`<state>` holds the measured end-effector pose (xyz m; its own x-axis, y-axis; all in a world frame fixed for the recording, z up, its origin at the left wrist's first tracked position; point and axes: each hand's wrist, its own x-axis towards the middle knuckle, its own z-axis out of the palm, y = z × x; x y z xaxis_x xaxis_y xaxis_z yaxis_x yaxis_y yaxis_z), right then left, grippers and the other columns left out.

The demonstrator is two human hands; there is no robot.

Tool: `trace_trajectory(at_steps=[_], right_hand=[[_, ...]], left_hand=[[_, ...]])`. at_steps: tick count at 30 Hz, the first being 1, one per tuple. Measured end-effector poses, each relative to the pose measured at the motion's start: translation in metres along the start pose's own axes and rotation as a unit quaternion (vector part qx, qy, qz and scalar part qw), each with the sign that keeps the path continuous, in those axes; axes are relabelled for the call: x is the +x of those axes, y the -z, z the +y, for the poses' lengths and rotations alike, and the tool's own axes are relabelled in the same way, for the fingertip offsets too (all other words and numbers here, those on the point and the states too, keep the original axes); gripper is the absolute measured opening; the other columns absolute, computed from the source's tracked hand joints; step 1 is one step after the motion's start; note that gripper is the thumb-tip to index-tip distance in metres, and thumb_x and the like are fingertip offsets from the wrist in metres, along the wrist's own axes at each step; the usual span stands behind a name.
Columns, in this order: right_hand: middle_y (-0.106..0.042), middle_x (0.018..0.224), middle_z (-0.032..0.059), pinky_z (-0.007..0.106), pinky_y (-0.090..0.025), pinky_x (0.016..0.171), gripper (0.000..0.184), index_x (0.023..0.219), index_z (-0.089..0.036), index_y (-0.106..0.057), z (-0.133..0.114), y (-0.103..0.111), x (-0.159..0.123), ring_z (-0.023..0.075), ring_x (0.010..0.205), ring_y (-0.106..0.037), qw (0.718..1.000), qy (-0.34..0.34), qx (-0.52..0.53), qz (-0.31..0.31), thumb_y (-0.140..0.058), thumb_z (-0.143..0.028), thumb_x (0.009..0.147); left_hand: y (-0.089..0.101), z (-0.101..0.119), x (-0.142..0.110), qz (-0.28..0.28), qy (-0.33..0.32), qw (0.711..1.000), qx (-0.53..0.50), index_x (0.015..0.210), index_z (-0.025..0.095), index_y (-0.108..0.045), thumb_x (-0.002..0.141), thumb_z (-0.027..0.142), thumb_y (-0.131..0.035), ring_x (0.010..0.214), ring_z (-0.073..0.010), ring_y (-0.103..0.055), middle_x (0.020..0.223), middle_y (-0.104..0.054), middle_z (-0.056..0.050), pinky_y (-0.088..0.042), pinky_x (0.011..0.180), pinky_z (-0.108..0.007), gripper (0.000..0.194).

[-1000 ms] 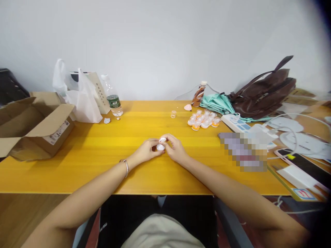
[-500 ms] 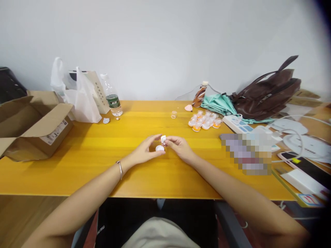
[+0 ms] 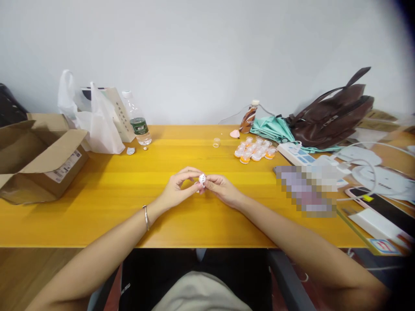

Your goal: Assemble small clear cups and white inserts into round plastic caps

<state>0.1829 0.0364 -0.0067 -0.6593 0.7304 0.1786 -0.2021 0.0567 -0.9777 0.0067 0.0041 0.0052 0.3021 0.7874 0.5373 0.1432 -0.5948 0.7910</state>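
Observation:
A small white figurine [image 3: 202, 179] is held up between both hands, above the middle of the table. My left hand [image 3: 180, 190], with a silver bracelet [image 3: 145, 217] at its wrist, closes its thumb and fingertips on the figurine's left side. My right hand [image 3: 226, 190] pinches the same figurine from the right, fingers closed. Below it, a sliver of a white round piece shows, mostly hidden by my left thumb and fingertips. Beyond my right hand lies a cluster of small clear capsules [image 3: 256, 151] with orange and white bases.
An open cardboard box [image 3: 48, 162], a white plastic bag [image 3: 105, 129] and a water bottle [image 3: 141, 129] stand left. A clear ring-like cup [image 3: 216, 142] sits behind my hands. Right are a drink bottle [image 3: 249, 116], a green umbrella [image 3: 274, 129], a brown bag [image 3: 333, 116] and a power strip [image 3: 295, 154].
My left hand's thumb and fingers have closed in on the figurine, and the white round piece below is now mostly covered. The figurine has turned and shifted slightly left and down.

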Motion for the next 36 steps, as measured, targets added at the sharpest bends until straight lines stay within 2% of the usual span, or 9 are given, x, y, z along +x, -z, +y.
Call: trace_trajectory(at_steps=[11,13,17,22,29,36], right_hand=[[-0.064,0.067,-0.0004,0.026,-0.045,0.074,0.031,0.069,-0.017,-0.064,-0.003,-0.001,-0.001,0.0108,0.066,-0.058,0.999,-0.017,-0.040,-0.010,-0.060,-0.047,0.077],[-0.064,0.067,-0.0004,0.025,-0.046,0.072,0.030,0.069,-0.017,-0.065,-0.004,0.000,-0.001,0.0104,0.065,-0.057,0.999,-0.011,-0.044,0.012,-0.061,-0.045,0.076],[-0.065,0.068,-0.0007,0.023,-0.047,0.066,0.025,0.072,-0.018,-0.065,-0.007,0.003,0.002,0.0098,0.064,-0.057,0.993,0.018,-0.060,0.101,-0.063,-0.042,0.073],[-0.069,0.076,0.0011,0.025,-0.050,0.070,0.021,0.075,-0.017,-0.066,-0.007,0.003,0.003,0.0108,0.067,-0.062,0.987,0.007,-0.078,0.143,-0.067,-0.037,0.069],[-0.071,0.077,0.0023,0.027,-0.054,0.070,0.018,0.077,-0.016,-0.069,-0.004,0.001,0.000,0.0137,0.067,-0.066,0.979,0.015,-0.151,0.136,-0.062,-0.032,0.072],[-0.071,0.076,0.0005,0.026,-0.055,0.062,0.016,0.083,-0.021,-0.068,-0.008,-0.008,-0.008,0.0157,0.066,-0.068,0.944,0.071,-0.289,0.143,-0.054,-0.025,0.077]], left_hand=[[-0.001,0.000,0.000,0.012,-0.007,1.000,-0.007,0.089,0.018,-0.062,0.079,0.029,-0.061,0.084,-0.0155,-0.057,0.089,-0.059,-0.006,-0.046,0.081,-0.033,0.014],[-0.001,0.000,0.000,0.027,-0.010,0.999,0.014,0.089,0.018,-0.062,0.078,0.030,-0.062,0.081,-0.0149,-0.057,0.086,-0.059,-0.006,-0.046,0.077,-0.031,0.016],[-0.003,0.000,-0.001,0.054,-0.022,0.992,0.109,0.091,0.018,-0.061,0.078,0.031,-0.063,0.078,-0.0139,-0.055,0.084,-0.060,-0.005,-0.046,0.073,-0.029,0.019],[-0.004,0.001,-0.003,0.020,-0.062,0.973,0.222,0.096,0.018,-0.061,0.086,0.028,-0.052,0.080,-0.0140,-0.056,0.087,-0.061,-0.005,-0.046,0.074,-0.028,0.016],[-0.006,-0.006,-0.007,-0.015,-0.098,0.940,0.328,0.094,0.016,-0.059,0.089,0.027,-0.046,0.070,-0.0128,-0.053,0.074,-0.056,-0.003,-0.045,0.066,-0.025,0.018],[-0.009,-0.004,-0.011,-0.025,-0.149,0.877,0.457,0.092,0.015,-0.057,0.092,0.023,-0.037,0.068,-0.0137,-0.053,0.073,-0.055,-0.004,-0.045,0.067,-0.026,0.021]])
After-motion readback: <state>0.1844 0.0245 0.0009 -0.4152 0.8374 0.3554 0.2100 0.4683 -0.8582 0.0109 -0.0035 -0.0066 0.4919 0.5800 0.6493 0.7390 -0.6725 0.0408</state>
